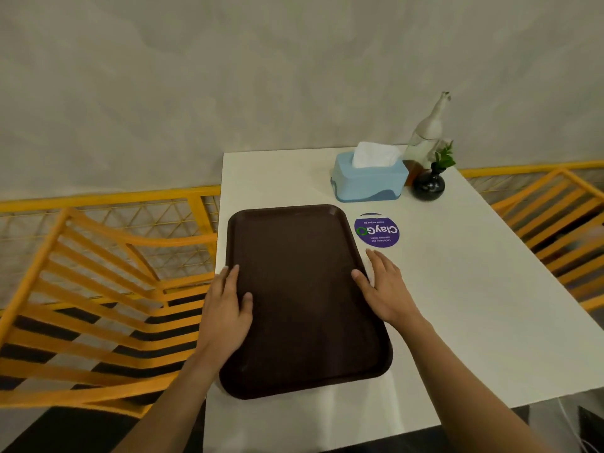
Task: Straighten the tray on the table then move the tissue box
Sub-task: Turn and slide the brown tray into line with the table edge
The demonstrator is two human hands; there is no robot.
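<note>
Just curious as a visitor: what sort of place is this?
Probably a canteen or food court: a brown serving tray on a white table, a round "ClayGo" clean-as-you-go sticker, and a shared tissue box.

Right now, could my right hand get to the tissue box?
Probably yes. The right hand rests at the tray's right edge, and only bare table and a flat sticker lie before the tissue box.
</note>
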